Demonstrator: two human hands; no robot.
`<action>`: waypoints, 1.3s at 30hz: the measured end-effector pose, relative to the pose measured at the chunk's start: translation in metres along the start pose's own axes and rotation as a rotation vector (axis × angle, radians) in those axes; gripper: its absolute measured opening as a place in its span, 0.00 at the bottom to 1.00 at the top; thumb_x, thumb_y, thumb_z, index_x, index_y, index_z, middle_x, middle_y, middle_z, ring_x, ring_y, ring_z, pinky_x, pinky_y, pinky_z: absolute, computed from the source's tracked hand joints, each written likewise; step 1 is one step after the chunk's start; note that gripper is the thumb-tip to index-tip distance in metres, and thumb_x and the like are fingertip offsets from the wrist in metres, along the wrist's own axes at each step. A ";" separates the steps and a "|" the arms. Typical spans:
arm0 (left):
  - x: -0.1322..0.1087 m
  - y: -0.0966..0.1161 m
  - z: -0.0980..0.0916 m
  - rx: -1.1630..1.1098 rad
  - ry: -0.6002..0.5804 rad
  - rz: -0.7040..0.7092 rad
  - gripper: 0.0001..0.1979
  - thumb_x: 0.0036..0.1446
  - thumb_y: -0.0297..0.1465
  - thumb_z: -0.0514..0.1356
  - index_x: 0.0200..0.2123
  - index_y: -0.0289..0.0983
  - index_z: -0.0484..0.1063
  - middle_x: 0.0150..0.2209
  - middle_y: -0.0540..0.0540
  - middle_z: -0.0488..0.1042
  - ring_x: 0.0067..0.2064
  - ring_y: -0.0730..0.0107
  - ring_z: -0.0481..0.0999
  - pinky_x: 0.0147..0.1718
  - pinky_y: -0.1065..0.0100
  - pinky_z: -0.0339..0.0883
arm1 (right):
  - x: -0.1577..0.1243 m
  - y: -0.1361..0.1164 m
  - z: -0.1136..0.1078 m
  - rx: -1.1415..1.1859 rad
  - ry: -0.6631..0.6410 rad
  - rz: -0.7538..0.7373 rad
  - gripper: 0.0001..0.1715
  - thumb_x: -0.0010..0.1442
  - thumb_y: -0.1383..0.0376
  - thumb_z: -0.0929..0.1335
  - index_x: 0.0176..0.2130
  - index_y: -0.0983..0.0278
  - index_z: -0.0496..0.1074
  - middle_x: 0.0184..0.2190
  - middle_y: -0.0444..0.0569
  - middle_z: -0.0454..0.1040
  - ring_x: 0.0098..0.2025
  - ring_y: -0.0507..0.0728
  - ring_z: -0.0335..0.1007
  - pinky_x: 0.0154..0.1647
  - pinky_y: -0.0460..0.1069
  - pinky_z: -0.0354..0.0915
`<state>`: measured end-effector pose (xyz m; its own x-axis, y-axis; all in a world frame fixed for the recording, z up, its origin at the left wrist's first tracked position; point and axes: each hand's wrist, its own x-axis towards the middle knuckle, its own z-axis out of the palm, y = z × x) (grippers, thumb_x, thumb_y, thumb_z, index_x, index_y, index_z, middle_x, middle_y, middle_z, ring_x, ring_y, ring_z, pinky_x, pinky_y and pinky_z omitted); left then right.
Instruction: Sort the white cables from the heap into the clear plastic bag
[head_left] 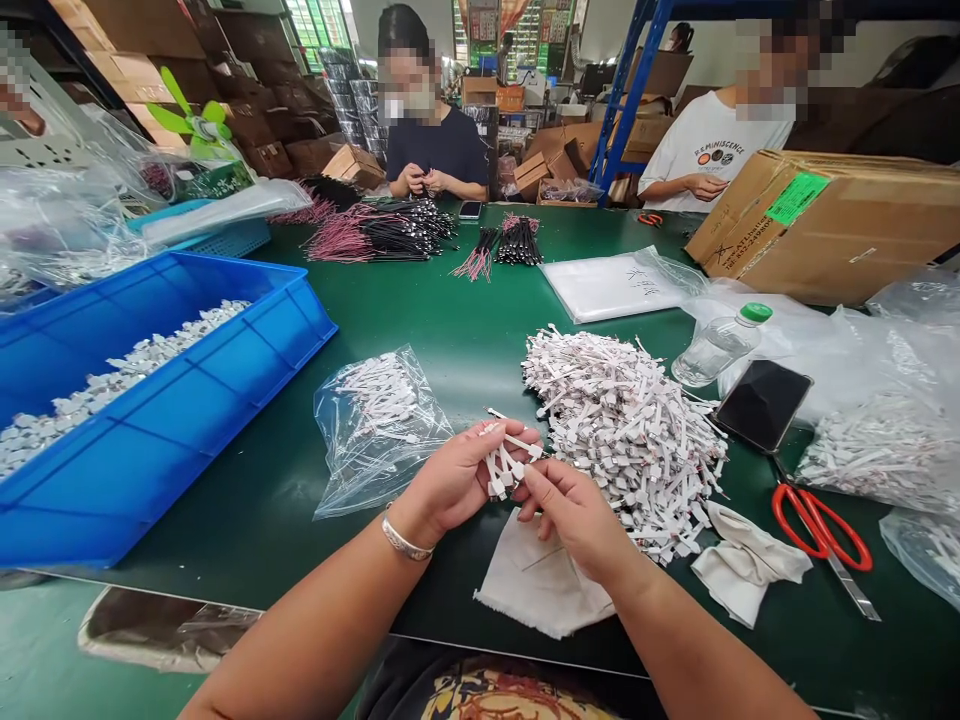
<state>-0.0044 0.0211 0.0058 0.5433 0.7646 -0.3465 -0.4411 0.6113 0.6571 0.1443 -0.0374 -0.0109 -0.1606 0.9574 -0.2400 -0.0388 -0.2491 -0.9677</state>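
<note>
White short cable pieces, a small bunch, stick out of the left hand, which is closed round them, over the near part of the dark green tabletop. Right hand has its fingers curled, tips touching the bunch's lower end; can't tell if it actually grips a piece. Thin silver bracelet on the L wrist. Under both hands lies a flat white cloth. Just R of the bunch: big loose pile of the same white pieces. To the L, a clear plastic bag w/ more pieces inside, then a large blue plastic bin, partly filled w/ them. Further R: crumpled white rag, red-handled scissors, black phone face up, clear plastic bottle w/ green cap on its side, brown cardboard box at the far R edge. Two other people sit across the tabletop, hands busy w/ their own work.
</note>
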 end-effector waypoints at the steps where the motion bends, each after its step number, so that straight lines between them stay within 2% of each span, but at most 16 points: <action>1: 0.000 0.000 0.000 0.001 -0.009 -0.005 0.09 0.57 0.31 0.57 0.40 0.34 0.70 0.45 0.39 0.73 0.37 0.63 0.74 0.28 0.65 0.69 | 0.001 0.001 0.000 0.049 -0.013 0.027 0.19 0.59 0.52 0.63 0.33 0.65 0.69 0.30 0.47 0.71 0.28 0.51 0.67 0.19 0.43 0.60; 4: 0.000 0.000 0.002 0.007 -0.022 -0.010 0.09 0.57 0.31 0.57 0.40 0.34 0.70 0.44 0.39 0.72 0.37 0.61 0.74 0.26 0.65 0.69 | 0.003 0.003 -0.001 0.115 -0.019 0.058 0.16 0.58 0.54 0.65 0.33 0.66 0.69 0.29 0.47 0.72 0.27 0.50 0.66 0.20 0.42 0.59; 8: 0.000 -0.001 0.003 0.007 -0.025 0.001 0.08 0.57 0.30 0.56 0.39 0.33 0.71 0.44 0.38 0.73 0.38 0.60 0.75 0.31 0.63 0.69 | 0.003 0.005 -0.001 0.118 0.014 0.026 0.14 0.57 0.56 0.67 0.33 0.65 0.69 0.29 0.45 0.71 0.27 0.49 0.66 0.21 0.42 0.59; 16: 0.003 -0.004 -0.003 -0.016 -0.021 0.029 0.08 0.57 0.29 0.56 0.39 0.33 0.71 0.43 0.38 0.74 0.38 0.62 0.75 0.34 0.62 0.69 | 0.003 0.006 0.000 0.094 0.101 -0.013 0.17 0.58 0.54 0.66 0.30 0.65 0.67 0.28 0.45 0.70 0.27 0.49 0.65 0.20 0.42 0.59; 22: 0.005 -0.005 -0.003 -0.059 0.009 0.046 0.07 0.58 0.27 0.56 0.38 0.32 0.71 0.43 0.40 0.74 0.44 0.61 0.74 0.43 0.62 0.67 | 0.001 0.005 0.000 -0.031 0.032 0.032 0.17 0.56 0.53 0.67 0.32 0.64 0.70 0.26 0.44 0.69 0.28 0.50 0.66 0.21 0.42 0.60; 28: 0.005 -0.008 -0.003 -0.001 -0.042 0.074 0.09 0.59 0.29 0.55 0.40 0.33 0.71 0.44 0.40 0.74 0.37 0.66 0.75 0.34 0.67 0.69 | 0.001 0.006 -0.002 -0.070 0.126 -0.022 0.18 0.57 0.52 0.65 0.31 0.64 0.70 0.28 0.45 0.70 0.27 0.50 0.66 0.22 0.43 0.62; 31: 0.007 -0.008 -0.005 -0.002 -0.040 0.084 0.08 0.58 0.29 0.55 0.39 0.33 0.72 0.44 0.41 0.74 0.36 0.67 0.75 0.33 0.67 0.69 | 0.003 0.007 -0.003 -0.047 0.159 -0.047 0.17 0.57 0.52 0.65 0.30 0.64 0.69 0.26 0.44 0.70 0.26 0.50 0.66 0.21 0.42 0.62; 39: 0.006 -0.011 -0.004 0.040 -0.045 0.122 0.08 0.57 0.29 0.56 0.38 0.34 0.72 0.46 0.40 0.72 0.37 0.65 0.74 0.32 0.65 0.69 | 0.001 0.010 0.004 -0.021 0.019 0.005 0.17 0.55 0.52 0.67 0.33 0.65 0.69 0.28 0.45 0.71 0.27 0.51 0.68 0.21 0.44 0.63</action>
<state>0.0008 0.0194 -0.0061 0.5188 0.8226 -0.2326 -0.4777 0.5046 0.7191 0.1400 -0.0394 -0.0207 -0.1423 0.9588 -0.2457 -0.0174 -0.2506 -0.9679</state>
